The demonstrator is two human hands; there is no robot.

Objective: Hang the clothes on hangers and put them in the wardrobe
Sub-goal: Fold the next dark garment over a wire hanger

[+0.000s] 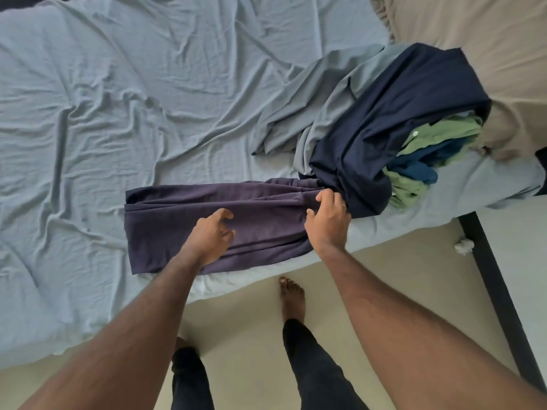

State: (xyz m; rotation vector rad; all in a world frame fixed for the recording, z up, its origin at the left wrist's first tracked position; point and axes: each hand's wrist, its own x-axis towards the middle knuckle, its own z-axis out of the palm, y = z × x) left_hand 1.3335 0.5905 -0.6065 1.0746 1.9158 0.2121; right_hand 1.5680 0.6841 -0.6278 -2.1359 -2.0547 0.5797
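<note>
Two hands: right hand [327,218] grips one purple garment [183,229], left hand [211,235] hovers loose-fingered.

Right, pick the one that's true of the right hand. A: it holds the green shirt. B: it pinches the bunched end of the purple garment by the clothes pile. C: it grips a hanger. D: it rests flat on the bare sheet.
B: the right hand curls round the gathered end of the purple garment, next to the navy cloth of the pile.
</note>
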